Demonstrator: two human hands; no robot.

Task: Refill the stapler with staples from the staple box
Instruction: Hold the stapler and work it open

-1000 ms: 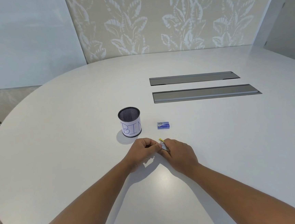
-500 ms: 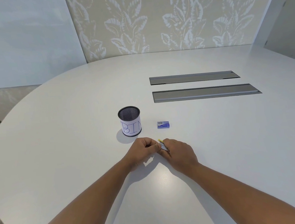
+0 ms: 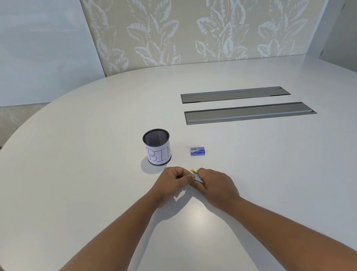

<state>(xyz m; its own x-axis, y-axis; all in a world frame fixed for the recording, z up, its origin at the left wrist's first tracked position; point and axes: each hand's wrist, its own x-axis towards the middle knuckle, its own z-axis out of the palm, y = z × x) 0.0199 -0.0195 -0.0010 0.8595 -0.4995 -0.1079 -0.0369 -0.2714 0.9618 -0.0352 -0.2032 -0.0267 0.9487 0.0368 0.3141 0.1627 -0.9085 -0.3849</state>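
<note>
A small stapler [image 3: 196, 175], yellow and silver, sits between my two hands just above the white table [image 3: 91, 186]. My right hand [image 3: 217, 186] grips its body from the right. My left hand [image 3: 173, 184] has its fingers curled and pinches at the stapler's left end. Most of the stapler is hidden by my fingers, so I cannot tell whether it is open or holds staples. The small blue staple box [image 3: 197, 151] lies flat on the table a little beyond my hands, apart from them.
A black mesh cup [image 3: 157, 147] with a white label reading BIN stands left of the staple box. Two long grey cable hatches [image 3: 234, 94] [image 3: 249, 113] lie further back on the right. A patterned wall rises behind the table's curved far edge.
</note>
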